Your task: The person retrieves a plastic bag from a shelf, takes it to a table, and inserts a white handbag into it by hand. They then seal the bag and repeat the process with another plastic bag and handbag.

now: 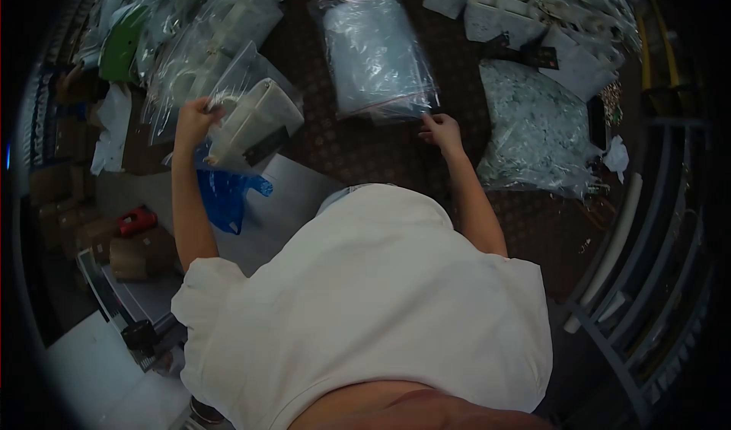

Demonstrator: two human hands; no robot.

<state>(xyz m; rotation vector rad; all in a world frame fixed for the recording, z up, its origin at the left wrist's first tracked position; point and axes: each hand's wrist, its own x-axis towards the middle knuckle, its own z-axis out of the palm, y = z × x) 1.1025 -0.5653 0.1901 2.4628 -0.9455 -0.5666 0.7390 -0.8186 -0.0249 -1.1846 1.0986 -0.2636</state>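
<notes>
My left hand is closed at the edge of a clear plastic bag with a white handbag inside. A black tag lies against the handbag's lower side. My right hand is at the near right corner of a stack of clear plastic bags, its fingertips bent onto the edge. The stack lies flat on the dark patterned table. Exactly how much film sits between the right fingers is too dim to make out.
Wrapped white handbags pile up at the far left, with more white handbags at the far right. A plump bag of pale green-white filling lies right of my hand. A blue plastic bag and cardboard boxes are at left.
</notes>
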